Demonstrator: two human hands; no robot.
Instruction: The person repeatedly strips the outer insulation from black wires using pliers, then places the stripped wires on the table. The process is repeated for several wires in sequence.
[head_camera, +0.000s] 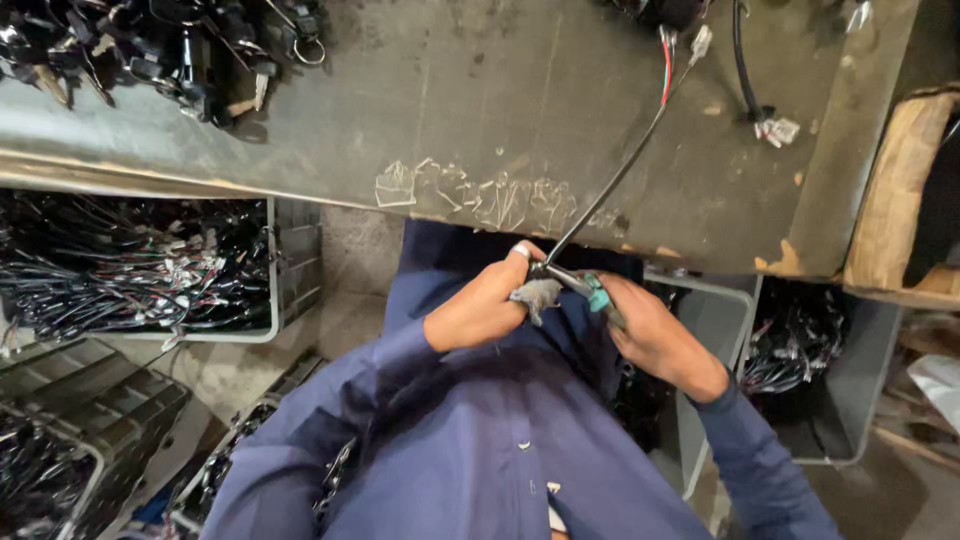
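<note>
A thin black cable (610, 185) is held between the two hands just in front of the near edge of the grey metal counter (480, 110), over a blue shirt (470, 440). The cable is sheathed in black, and at its far end the sheath gives way to separate red, green and pale wires (668, 70) ending in a small white plug (700, 42). Its near end meets a small grey wrapped lump (537, 295) and a teal-handled tool (598, 295).

The left hand (480, 305) is closed around the cable's near end, with the grey lump at its fingers. The right hand (655, 335) is closed on the teal-handled tool. The two hands are close together, almost touching at the cable.

The working end of the tool is hidden between the fingers, and what the grey lump is cannot be made out. The exact grip of the left fingers is also covered.

The long axis of the cable runs straight on a slant, from the hands at the near middle up and to the right across the counter, its plug end pointing far and right.

On the far left of the counter a heap of dark keys and parts (170, 50) is cut off by the frame. Bins of black wire bundles (130, 265) are seen below on the left, and another bin (800, 350) on the right.
</note>
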